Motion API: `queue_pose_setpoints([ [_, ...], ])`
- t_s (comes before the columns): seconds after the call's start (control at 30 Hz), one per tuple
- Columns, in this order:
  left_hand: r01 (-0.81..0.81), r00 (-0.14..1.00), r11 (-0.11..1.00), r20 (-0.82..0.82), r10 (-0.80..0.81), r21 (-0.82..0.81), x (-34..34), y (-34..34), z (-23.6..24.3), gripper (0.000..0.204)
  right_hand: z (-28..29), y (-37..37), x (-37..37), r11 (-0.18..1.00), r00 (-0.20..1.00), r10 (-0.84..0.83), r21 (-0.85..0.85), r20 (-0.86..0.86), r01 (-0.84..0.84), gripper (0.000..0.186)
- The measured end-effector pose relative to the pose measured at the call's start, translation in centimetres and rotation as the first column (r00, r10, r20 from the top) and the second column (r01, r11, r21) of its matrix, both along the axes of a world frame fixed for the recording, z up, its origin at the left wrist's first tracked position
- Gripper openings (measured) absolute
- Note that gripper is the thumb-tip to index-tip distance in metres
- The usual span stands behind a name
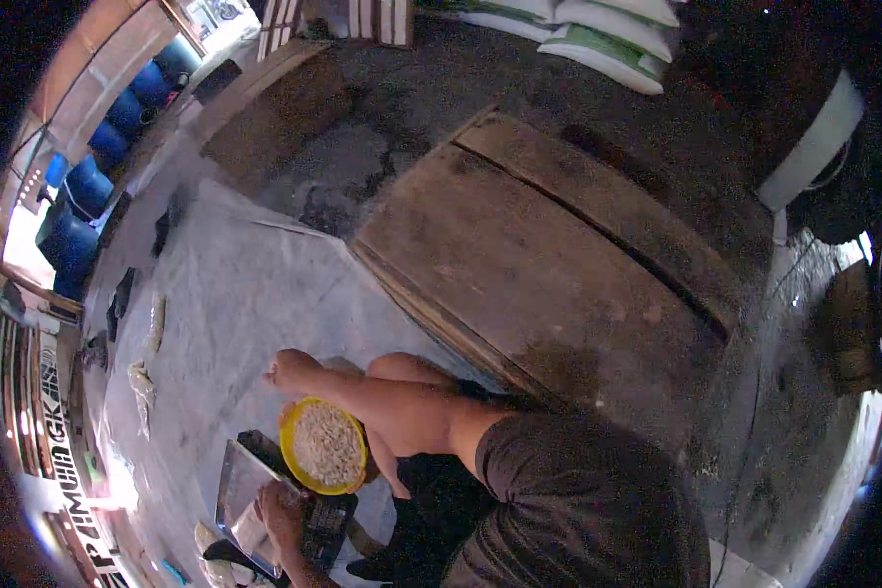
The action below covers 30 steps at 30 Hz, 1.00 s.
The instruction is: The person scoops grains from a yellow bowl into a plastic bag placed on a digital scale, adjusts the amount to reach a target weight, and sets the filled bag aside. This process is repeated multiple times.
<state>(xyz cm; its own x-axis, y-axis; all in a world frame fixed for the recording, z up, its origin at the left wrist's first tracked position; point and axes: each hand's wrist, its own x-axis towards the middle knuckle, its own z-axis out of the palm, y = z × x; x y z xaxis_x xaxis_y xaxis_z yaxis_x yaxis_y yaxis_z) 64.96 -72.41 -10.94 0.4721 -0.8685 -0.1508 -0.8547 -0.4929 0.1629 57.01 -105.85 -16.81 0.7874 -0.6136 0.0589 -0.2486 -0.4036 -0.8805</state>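
A yellow bowl [286,453] full of small pale pieces [327,446] sits close to my bent legs; I cannot make out what the pieces are. My right hand [292,372] is just beyond the bowl's far rim, fingers curled closed, and whatever may be in them is hidden. Left of the bowl lies a shallow metal tray [233,480] beside a dark device [325,524], possibly a scale. Over the tray, my left hand [280,512] has its fingers closed on a pale packet [252,531].
A grey sheet [235,284] covers the floor around me. To the right stands a low wooden platform [549,255]. White and green sacks [608,49] are stacked at the back, blue drums [88,186] at the far left. A crumpled pale bag [142,392] lies on the sheet.
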Motion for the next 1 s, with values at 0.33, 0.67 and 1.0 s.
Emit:
queue_pose_setpoints([
  [0.33,0.016,0.991,0.949,0.129,0.026,-0.315,2.9,8.8,-5.8,0.051,0.3,4.1,2.4,0.957,0.935,-0.162,0.281,0.316,0.071,0.046],
  [0.67,-0.075,0.957,0.917,0.229,0.176,-0.392,-6.6,1.0,4.2,0.049,-3.7,-0.4,-1.6,0.51,0.614,-0.789,0.576,0.018,0.639,0.06],
  [1.0,-0.51,0.664,0.594,0.154,0.731,-0.623,-9.9,24.6,14.8,0.048,-8.3,2.1,1.0,0.729,0.884,-0.43,0.508,-0.181,0.459,0.05],
])
